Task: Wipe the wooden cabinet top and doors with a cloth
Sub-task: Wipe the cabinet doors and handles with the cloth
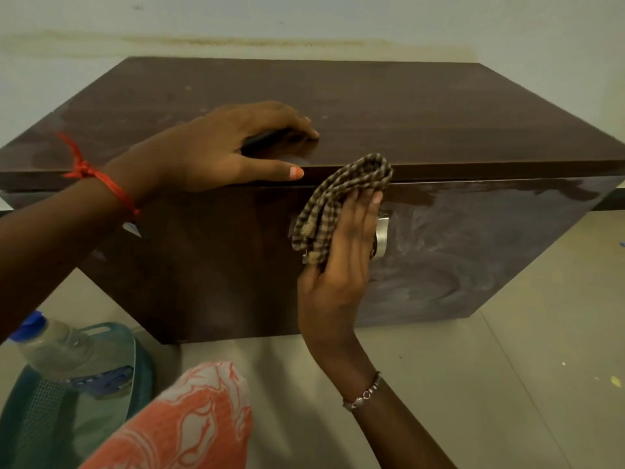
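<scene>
From the head view we see the dark wooden cabinet (pixel 439 106) on a pale tiled floor (pixel 507 384), against a light wall (pixel 304 18). Our left hand (pixel 220 147) rests on its top, fingers loosely arched. Our right hand (pixel 341 265), fingers straight, presses the checked cloth (pixel 338 198) against the smeared door, beside a metal handle (pixel 382 236).

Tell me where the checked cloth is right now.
In the head view, just right of centre: the checked cloth is pressed by the right hand against the cabinet front, just below the top's edge and beside the metal handle.
</scene>
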